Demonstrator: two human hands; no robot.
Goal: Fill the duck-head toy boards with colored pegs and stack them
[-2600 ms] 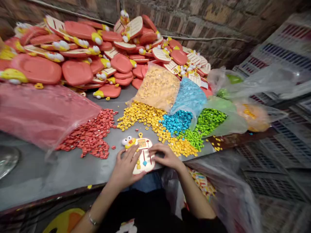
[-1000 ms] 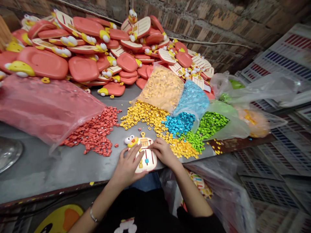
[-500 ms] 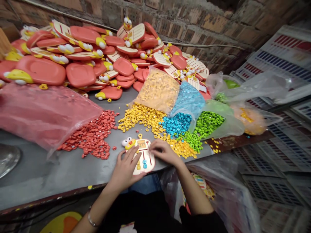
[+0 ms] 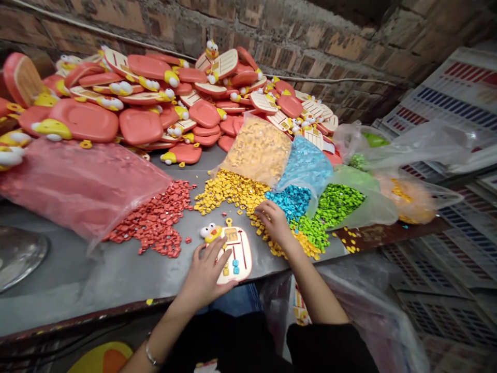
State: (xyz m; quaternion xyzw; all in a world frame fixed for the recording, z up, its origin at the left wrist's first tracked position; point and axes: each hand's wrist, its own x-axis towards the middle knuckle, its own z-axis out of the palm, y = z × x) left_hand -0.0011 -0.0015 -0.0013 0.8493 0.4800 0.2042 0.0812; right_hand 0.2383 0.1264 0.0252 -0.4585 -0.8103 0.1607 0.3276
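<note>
A cream, red-rimmed toy board with a yellow duck head (image 4: 243, 243) lies on the table in front of me. It has slots, and small blue and yellow pieces sit in its lower part. My left hand (image 4: 207, 269) grips its left side, fingers across the face and thumb along the lower edge. Up and to the right, my right hand (image 4: 275, 220) is over the border of the yellow pieces (image 4: 233, 189) and the blue pieces (image 4: 291, 201). Its fingers are curled together, and whatever is between them is hidden.
Red pieces (image 4: 159, 223) spill from a pink bag (image 4: 85, 176) on the left. Green pieces (image 4: 337, 204) lie to the right. Behind is a heap of red duck boards (image 4: 143, 72) against a brick wall. A metal dish (image 4: 19, 259) stands at far left.
My right hand has left the board's upper right side and moved up and right to the piles of pieces. My left hand stays on the board. The view has shifted slightly.
</note>
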